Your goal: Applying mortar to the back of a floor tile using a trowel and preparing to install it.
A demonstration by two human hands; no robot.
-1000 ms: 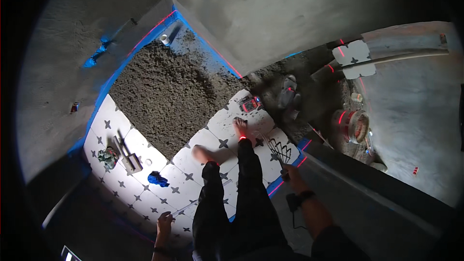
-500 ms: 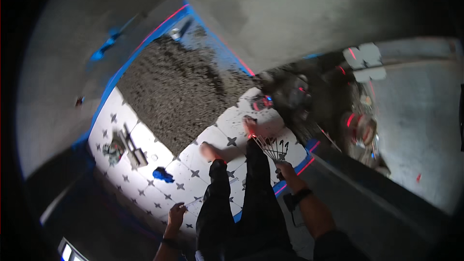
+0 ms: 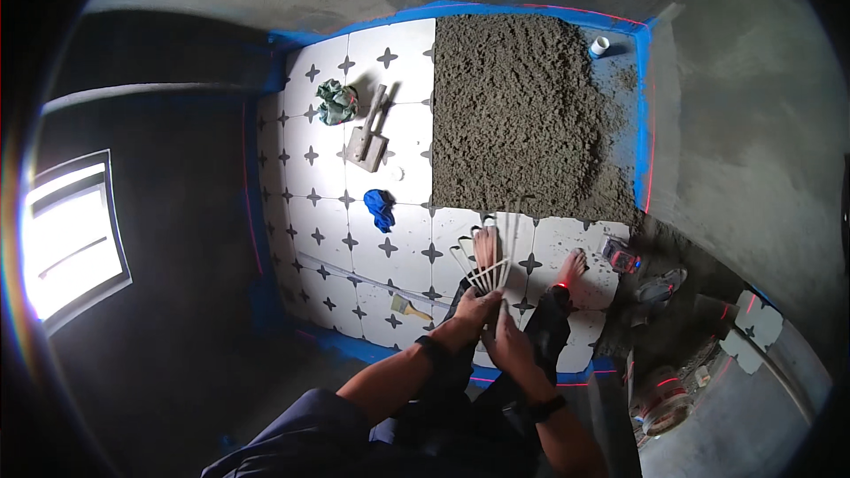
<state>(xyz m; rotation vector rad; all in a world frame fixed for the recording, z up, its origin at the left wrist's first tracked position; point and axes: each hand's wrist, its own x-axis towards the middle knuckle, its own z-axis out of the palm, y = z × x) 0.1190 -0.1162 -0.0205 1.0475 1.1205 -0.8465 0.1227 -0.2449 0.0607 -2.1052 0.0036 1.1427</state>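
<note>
A spread fan of thin, pale rods point(image 3: 487, 280) — several dark-tipped — points forward from the left hand point(image 3: 475, 312).

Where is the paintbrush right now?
In the head view, the paintbrush lies on the tiles, left of the left hand and below the crumpled blue item.

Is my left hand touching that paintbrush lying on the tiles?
Apart. The head view shows the paintbrush lying on the white tiled floor, left of your left hand, with floor visible between its handle end and the hand.
</note>
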